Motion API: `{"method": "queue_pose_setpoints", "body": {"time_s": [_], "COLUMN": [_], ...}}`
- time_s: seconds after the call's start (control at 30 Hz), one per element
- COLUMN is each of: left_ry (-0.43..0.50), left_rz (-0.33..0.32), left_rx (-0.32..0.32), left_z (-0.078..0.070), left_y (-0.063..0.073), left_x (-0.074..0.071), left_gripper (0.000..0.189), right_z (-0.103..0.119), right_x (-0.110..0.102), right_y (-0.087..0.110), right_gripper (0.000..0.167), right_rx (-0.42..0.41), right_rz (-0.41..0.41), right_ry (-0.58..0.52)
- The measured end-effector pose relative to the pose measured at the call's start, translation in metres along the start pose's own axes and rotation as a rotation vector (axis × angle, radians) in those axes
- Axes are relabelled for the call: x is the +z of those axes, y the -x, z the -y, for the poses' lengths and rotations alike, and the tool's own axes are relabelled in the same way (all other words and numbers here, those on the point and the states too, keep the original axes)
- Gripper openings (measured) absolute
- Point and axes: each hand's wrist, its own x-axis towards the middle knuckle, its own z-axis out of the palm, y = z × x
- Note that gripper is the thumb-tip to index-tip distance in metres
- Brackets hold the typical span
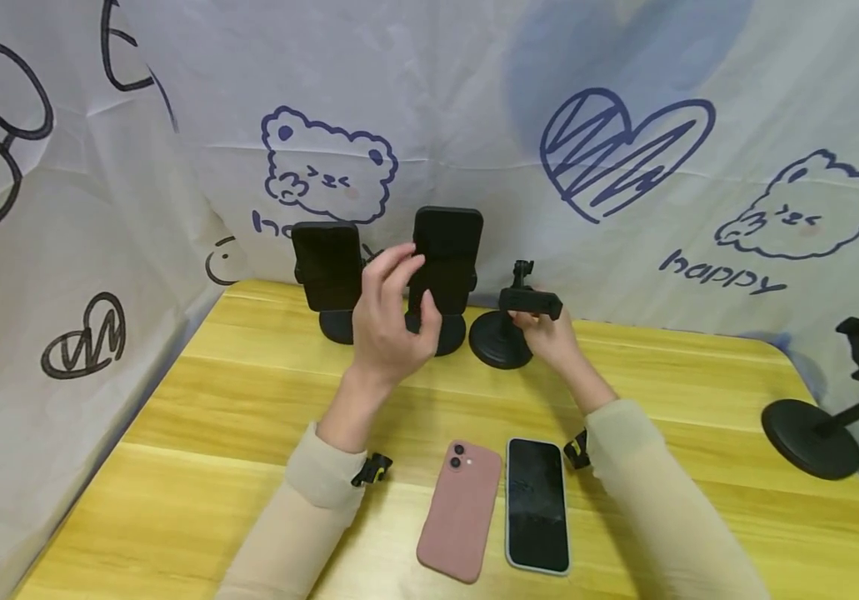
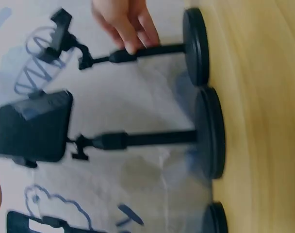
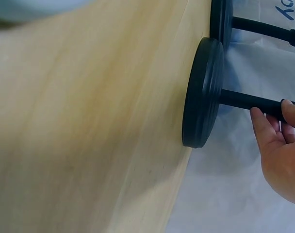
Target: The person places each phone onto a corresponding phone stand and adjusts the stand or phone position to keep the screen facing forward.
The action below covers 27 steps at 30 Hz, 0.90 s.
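Observation:
My right hand (image 1: 552,337) grips the pole of a black phone stand (image 1: 501,342) whose clamp carries no phone. In the right wrist view the thumb and fingers of this hand (image 3: 283,145) pinch the pole above the round base (image 3: 203,92). My left hand (image 1: 393,321) hangs in the air with loosely bent fingers and holds nothing. Behind it stands a second phone stand with a dark phone (image 1: 450,242) in its clamp. To the left, another stand bears a dark phone (image 1: 327,262). The left wrist view shows the middle stand's pole (image 2: 159,138) clearly.
A pink phone (image 1: 461,510) lies camera side up on the wooden table (image 1: 249,400), next to a light-edged phone (image 1: 537,504) lying screen up. At the far right is another black stand (image 1: 811,437) with a bare clamp. A cloth with drawings (image 1: 444,100) hangs behind the table.

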Motion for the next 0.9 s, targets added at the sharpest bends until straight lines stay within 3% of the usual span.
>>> {"method": "queue_pose_setpoints", "body": {"time_s": [0.07, 0.2, 0.37, 0.47, 0.63, 0.9], "left_ry": [0.005, 0.04, 0.092, 0.109, 0.112, 0.211], "left_rz": [0.02, 0.195, 0.423, 0.505, 0.565, 0.559], "left_rx": [0.065, 0.059, -0.076, -0.183, -0.303, -0.393], "left_z": [-0.008, -0.025, -0.041, -0.045, -0.048, -0.047], "left_y": [-0.002, 0.0, 0.008, 0.011, 0.012, 0.009], "left_x": [0.003, 0.016, 0.039, 0.049, 0.06, 0.063], "left_gripper": [0.038, 0.027, 0.033, 0.041, 0.041, 0.037], "right_z": [-0.001, -0.001, -0.001, -0.001, -0.002, 0.0], "right_x": [0.0, -0.001, 0.0, 0.0, 0.0, 0.0], "right_y": [-0.001, 0.0, 0.002, 0.002, 0.001, 0.002], "right_gripper": [0.024, 0.02, 0.026, 0.031, 0.03, 0.032], "right_rx": [-0.002, -0.048, -0.071, -0.064, -0.076, -0.029], "right_rz": [0.009, 0.006, -0.001, -0.002, -0.027, -0.03], "right_ry": [-0.005, 0.043, 0.108, 0.097, 0.07, 0.039]}}
